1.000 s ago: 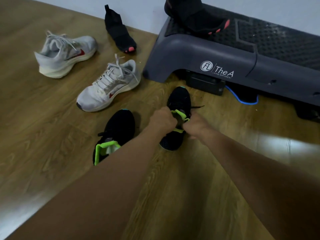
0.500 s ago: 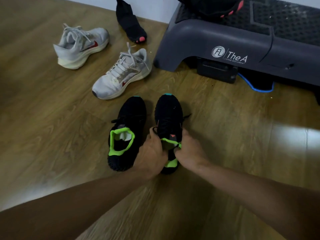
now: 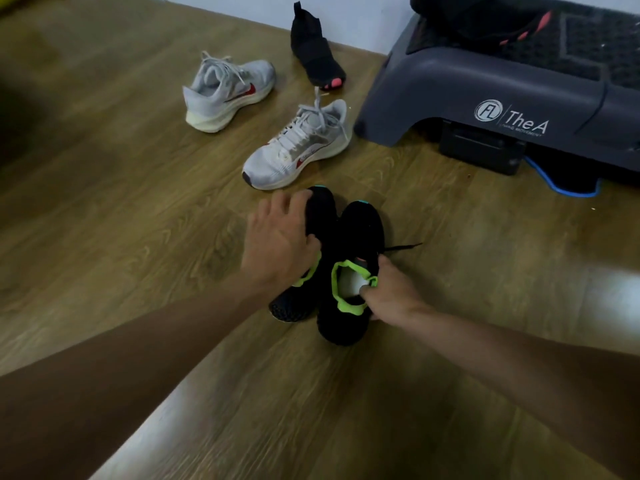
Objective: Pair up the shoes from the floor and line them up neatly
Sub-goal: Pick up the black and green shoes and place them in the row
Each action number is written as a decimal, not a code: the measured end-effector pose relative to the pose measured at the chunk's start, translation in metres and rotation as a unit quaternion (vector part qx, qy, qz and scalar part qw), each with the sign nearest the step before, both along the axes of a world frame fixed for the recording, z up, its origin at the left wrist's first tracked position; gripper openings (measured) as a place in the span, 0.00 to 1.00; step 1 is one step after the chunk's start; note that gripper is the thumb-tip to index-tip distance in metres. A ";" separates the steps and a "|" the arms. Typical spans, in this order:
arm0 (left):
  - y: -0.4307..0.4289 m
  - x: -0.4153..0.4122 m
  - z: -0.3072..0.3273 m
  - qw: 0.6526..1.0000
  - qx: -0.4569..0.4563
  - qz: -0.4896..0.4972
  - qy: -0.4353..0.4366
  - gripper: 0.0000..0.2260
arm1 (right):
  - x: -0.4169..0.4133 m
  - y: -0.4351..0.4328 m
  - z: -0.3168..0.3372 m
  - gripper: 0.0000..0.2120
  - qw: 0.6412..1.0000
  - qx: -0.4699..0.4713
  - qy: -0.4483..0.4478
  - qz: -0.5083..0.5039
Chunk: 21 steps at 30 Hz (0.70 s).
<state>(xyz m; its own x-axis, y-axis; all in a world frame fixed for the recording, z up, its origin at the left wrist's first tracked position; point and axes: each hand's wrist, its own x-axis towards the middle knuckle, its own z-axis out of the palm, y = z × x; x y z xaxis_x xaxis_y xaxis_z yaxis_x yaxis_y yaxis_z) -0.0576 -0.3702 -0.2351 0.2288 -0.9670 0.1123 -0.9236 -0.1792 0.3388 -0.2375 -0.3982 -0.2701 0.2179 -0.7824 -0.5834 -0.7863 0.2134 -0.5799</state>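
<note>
Half a second ago both hands were on the right black shoe. The left hand has since crossed to the left black shoe, and the gap between the two shoes has closed, so they now touch along their inner sides. The left hand lies spread over the outer side and toe of its shoe, fingers nearly straight, pressing rather than gripping. The right hand pinches the green collar of the right black shoe, thumb inside the opening. The pair sits in the open middle of the floor, toes toward its far edge at the wall.

The pair is not square yet. The left shoe's heel swings out and a strip of its sole shows, so it seems rolled onto its side, and its toe reaches a little further than its mate's. The right hand should probably hold its shoe still as the guide. The left hand can then press its shoe flat, swing the heel in until the sides run parallel, and draw it back until the toes are level. The loose lace is worth tucking in.

Six shoes show:
- two black ones with green collars
- two white trainers with a red mark, the near white trainer and the far white trainer, lying apart at different angles
- two pink-soled black high-tops, the floor high-top by the floor's far edge and the platform high-top up on the step platform

Two pairs are still unmatched
</note>
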 end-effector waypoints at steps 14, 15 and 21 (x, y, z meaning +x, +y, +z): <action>0.002 -0.006 0.001 0.947 0.251 0.138 0.145 0.15 | 0.010 -0.011 0.028 0.20 0.997 -0.033 0.061 -0.011; 0.006 -0.011 0.010 0.946 0.254 0.139 0.148 0.15 | 0.006 -0.008 0.038 0.19 0.998 -0.029 0.060 -0.019; 0.045 -0.051 0.121 0.932 0.297 0.111 0.175 0.11 | -0.049 0.030 0.158 0.21 0.995 0.025 0.094 -0.023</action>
